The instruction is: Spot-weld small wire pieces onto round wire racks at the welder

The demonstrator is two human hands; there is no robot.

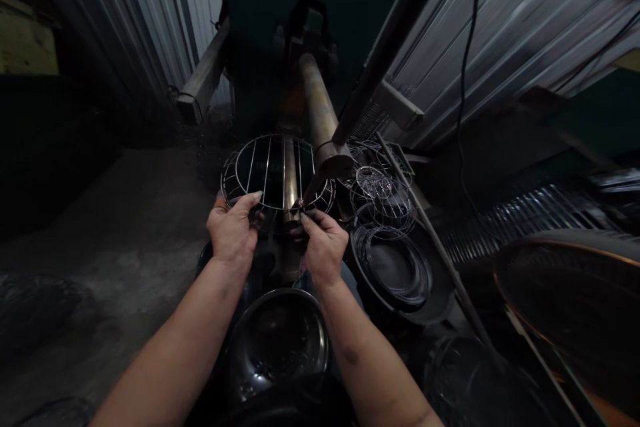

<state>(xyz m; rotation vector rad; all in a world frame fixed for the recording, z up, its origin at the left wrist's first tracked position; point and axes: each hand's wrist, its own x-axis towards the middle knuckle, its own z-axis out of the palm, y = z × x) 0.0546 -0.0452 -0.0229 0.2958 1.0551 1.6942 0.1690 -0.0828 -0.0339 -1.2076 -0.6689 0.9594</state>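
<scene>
The round, silvery wire rack (pixel 267 167) looks largely formed, its hoops and parallel bars apparently joined; what seems left is the near rim, at the tip of the brass-coloured lower cylinder (pixel 290 177) (whether that joint is fixed, I cannot tell). The rack lies across this cylinder, below the end of the thick, brass-coloured upper cylinder (pixel 320 103). Both hands are closed in a pinch: the left hand (pixel 231 227) grips the near-left rim, the right hand (pixel 325 243) the near edge beside the lower tip. Thin, tangled wire hoops (pixel 383 190) lie to the right.
</scene>
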